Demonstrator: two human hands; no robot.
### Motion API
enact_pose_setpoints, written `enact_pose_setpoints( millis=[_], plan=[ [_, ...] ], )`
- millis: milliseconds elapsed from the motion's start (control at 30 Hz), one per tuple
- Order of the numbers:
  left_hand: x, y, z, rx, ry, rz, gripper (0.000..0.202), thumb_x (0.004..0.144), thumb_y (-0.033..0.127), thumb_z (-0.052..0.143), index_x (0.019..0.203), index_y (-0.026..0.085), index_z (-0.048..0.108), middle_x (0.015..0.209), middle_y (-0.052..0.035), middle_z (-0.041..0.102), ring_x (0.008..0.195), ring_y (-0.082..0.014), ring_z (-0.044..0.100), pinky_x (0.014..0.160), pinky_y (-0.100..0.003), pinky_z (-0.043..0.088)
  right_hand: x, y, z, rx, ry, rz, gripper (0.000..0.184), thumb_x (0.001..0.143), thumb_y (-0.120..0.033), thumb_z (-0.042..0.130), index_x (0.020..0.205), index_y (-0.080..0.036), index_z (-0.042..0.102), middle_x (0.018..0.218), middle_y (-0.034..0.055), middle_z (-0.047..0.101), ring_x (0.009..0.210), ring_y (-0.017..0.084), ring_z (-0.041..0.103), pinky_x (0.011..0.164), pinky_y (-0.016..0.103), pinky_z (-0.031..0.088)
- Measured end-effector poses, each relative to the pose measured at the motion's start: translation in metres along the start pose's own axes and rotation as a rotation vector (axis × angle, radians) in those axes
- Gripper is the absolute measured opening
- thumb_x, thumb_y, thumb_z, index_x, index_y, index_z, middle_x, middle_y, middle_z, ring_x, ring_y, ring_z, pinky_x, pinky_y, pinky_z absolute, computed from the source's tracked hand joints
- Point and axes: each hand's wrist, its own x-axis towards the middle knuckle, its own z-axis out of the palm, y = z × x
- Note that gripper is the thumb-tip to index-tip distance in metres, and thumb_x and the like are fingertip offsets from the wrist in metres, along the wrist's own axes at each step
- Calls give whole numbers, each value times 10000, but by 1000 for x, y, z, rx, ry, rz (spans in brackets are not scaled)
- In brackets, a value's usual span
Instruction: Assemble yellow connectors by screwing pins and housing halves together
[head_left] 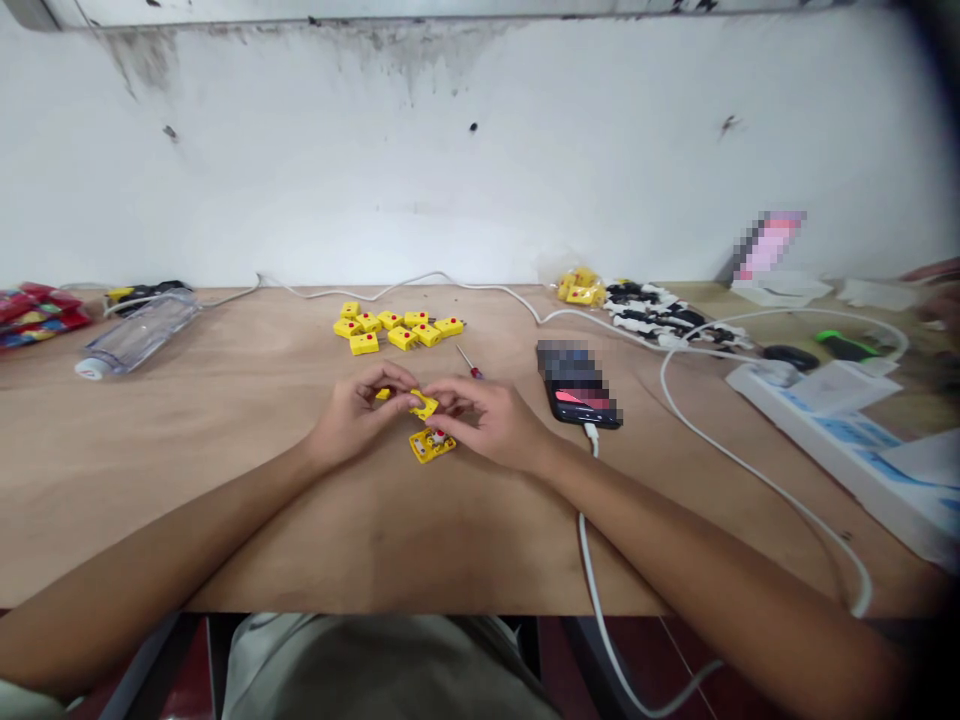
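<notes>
Your left hand [354, 422] and your right hand [491, 424] meet near the middle of the desk [150, 480], and both are closed in a small pinch. Their fingers grip a little yellow piece [424, 406] between them. It sits tilted, and your fingers hide part of it, so you cannot see its whole shape or tell its long side. A small yellow bit [383, 394] peeks out by your left fingers, but you cannot tell if it is part of that piece or a different one.

Just below your fingers, an open yellow block [432, 446] lies flat on the desk, with red and white bits inside. Its long side runs across the desk with a small tilt, and it is a bit nearer your right hand than your left.

Past your hands is a pile of yellow blocks [397, 330] with red dots. A small screwdriver [470, 366] with a red handle lies between that pile and your right hand. To the right is a phone [581, 398] with a white cable [582, 530] in it, and a power strip [825, 440] sits farther out. On the left are a plastic bottle [139, 335] and bright bags [37, 315]. Behind it all stands a stained white wall [450, 150]
</notes>
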Motion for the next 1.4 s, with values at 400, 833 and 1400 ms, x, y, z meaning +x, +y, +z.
enact_pose_setpoints(
  millis=[400,833,1400],
  plan=[
    [-3,1,4,47,-64,76,255,854,285,702,1089,187,691,1033,-84,724,961,-187,686,896,-335,578,0,-6,1,-15,178,33,120,798,-292,726,815,-189,667,758,12,710,665,135,669,665,264,565],
    [-3,11,2,323,-180,216,287,853,247,698,1137,207,692,1103,-102,706,957,-205,676,833,-326,576,3,-2,-11,331,-19,245,277,715,-350,779,829,-174,597,770,8,659,697,135,659,675,274,563],
    [-7,17,10,476,-310,160,300,797,305,732,1067,206,644,994,-56,726,905,-201,670,844,-342,526,4,6,-29,-34,-312,49,144,770,-222,730,900,-160,736,876,27,667,751,124,577,705,252,462]
  ],
)
